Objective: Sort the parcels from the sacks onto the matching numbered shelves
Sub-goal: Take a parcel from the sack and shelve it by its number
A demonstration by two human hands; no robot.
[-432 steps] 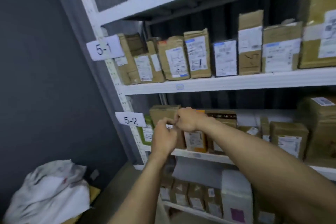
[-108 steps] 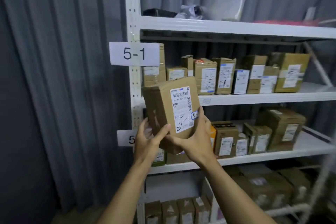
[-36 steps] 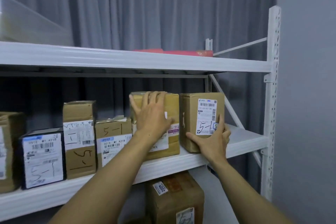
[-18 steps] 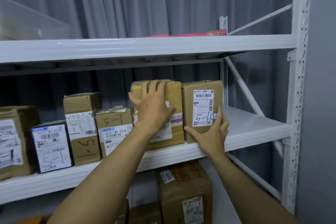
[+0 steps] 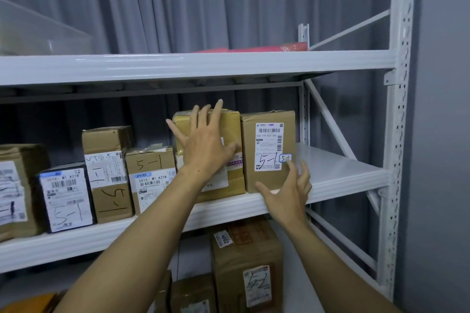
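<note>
A brown parcel (image 5: 267, 145) with a white label marked 5-1 stands upright on the white shelf (image 5: 338, 173), at the right end of a row of parcels. My right hand (image 5: 287, 193) hovers with spread fingers just off its lower right corner, holding nothing. My left hand (image 5: 206, 145) lies flat, fingers straight, against the front of the yellowish taped parcel (image 5: 229, 122) directly left of it.
More 5-1 parcels (image 5: 150, 175) line the shelf to the left. Bare shelf lies right of the brown parcel up to the white upright post (image 5: 396, 134). Below stands a large box (image 5: 244, 256) marked 5-2. A pink flat item (image 5: 279, 47) lies on the top shelf.
My right hand has let go of the brown 5-1 parcel and drawn back slightly with fingers spread. The parcel now stands alone on the shelf. My left hand still rests on the neighbouring parcel.
</note>
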